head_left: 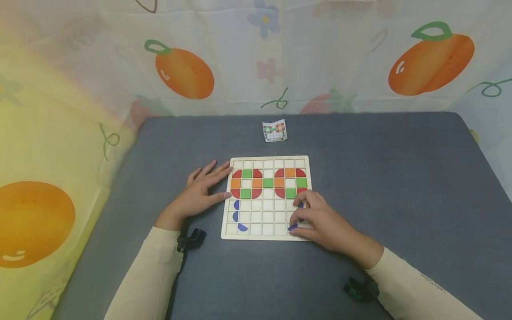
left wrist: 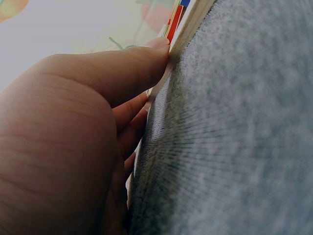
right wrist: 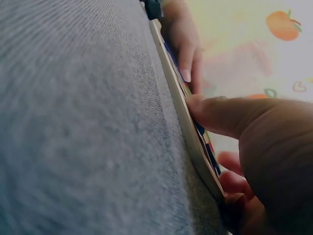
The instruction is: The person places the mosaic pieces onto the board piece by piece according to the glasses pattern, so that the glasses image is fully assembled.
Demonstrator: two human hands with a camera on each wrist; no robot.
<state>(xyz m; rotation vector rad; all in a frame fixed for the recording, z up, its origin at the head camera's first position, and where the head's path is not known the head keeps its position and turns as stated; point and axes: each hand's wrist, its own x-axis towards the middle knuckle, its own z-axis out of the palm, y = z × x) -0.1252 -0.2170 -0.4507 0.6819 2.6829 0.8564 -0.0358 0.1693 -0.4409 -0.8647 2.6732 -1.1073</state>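
A square wooden puzzle board (head_left: 268,217) with a grid of cells lies on the table. My left hand (head_left: 200,189) rests at its left edge, fingers spread and thumb touching the rim. At the lower right of the board my right hand (head_left: 322,220) has its thumb and fingers curled around a small blue half-round piece (head_left: 293,227). Another blue piece (head_left: 301,205) shows partly under the right fingers. Blue half-round pieces (head_left: 242,227) sit in cells down the left side. Red, orange and green tiles (head_left: 268,182) form two rings joined by a green square in the upper rows.
A small printed pattern card (head_left: 274,131) lies on the dark grey tabletop (head_left: 360,169) behind the board. Beyond the table hangs a fruit-patterned cloth (head_left: 240,53). A dark wrist camera (head_left: 361,289) sits at the right sleeve and another device (head_left: 192,240) at the left.
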